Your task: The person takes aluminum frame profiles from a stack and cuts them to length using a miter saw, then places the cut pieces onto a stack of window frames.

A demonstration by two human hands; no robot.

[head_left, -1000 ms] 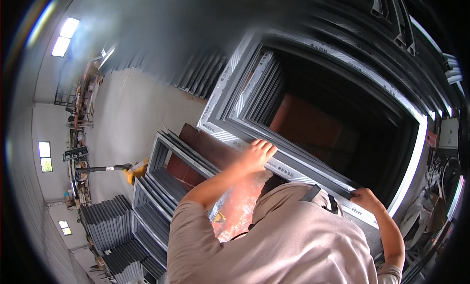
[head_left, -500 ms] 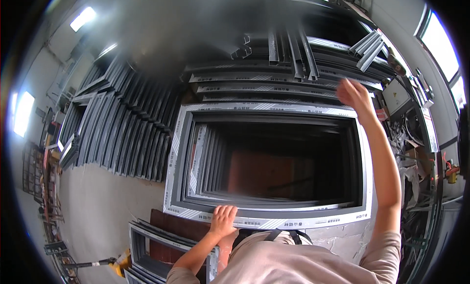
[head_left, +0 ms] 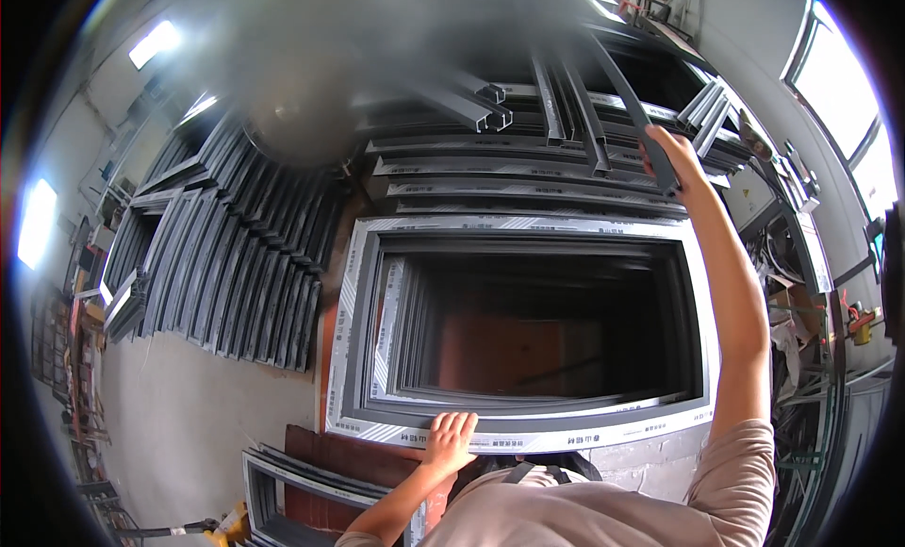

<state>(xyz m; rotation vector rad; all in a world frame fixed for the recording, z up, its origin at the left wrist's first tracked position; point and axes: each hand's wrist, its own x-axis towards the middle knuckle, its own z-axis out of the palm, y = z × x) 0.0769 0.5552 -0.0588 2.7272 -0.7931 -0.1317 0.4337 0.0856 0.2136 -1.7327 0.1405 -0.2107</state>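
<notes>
A large grey window frame (head_left: 363,292) with pale protective film on its edges stands upright in front of me, on top of a stack of similar frames. My left hand (head_left: 451,439) lies flat on its lower rail, fingers spread. My right hand (head_left: 677,157) reaches high and far to the right, its fingers curled around a dark grey metal profile bar (head_left: 615,80) that leans diagonally above the frame's top right corner.
Rows of dark frames (head_left: 222,264) lean against the wall at left. Long grey profiles (head_left: 528,170) lie stacked behind the frame. More frames (head_left: 283,481) stand at lower left on the concrete floor (head_left: 189,424). Cluttered shelves and windows (head_left: 834,104) fill the right side.
My view has swung from the left to face the frame squarely. My right arm rose from the frame's right edge up to the leaning bar. My left hand stays on the lower rail.
</notes>
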